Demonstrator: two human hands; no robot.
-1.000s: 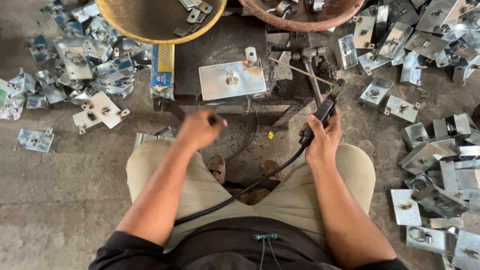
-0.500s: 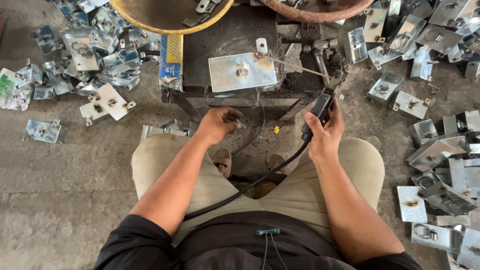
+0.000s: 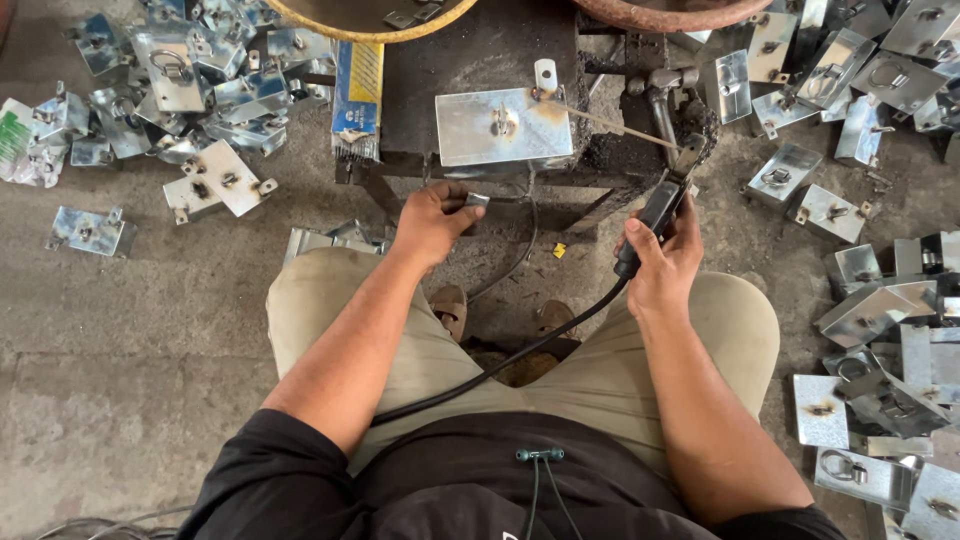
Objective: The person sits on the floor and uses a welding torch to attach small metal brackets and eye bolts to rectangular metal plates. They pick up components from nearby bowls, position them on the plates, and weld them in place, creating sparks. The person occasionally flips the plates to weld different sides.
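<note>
Down low in the frame a black cable (image 3: 500, 365) runs across the lap up to the right hand (image 3: 665, 265), fingers clenched around a black electrode holder (image 3: 655, 215). Its long axis leans up and right, and the thin rod (image 3: 620, 127) points left toward the metal box (image 3: 503, 126) on the dark tabletop (image 3: 500, 50), center top. The left hand (image 3: 430, 222) pinches a small metal piece (image 3: 477, 200) just below that box. A blue-and-yellow packet (image 3: 357, 95) stands left of it. A yellow basin (image 3: 370, 12) at the top edge holds a few brackets.
</note>
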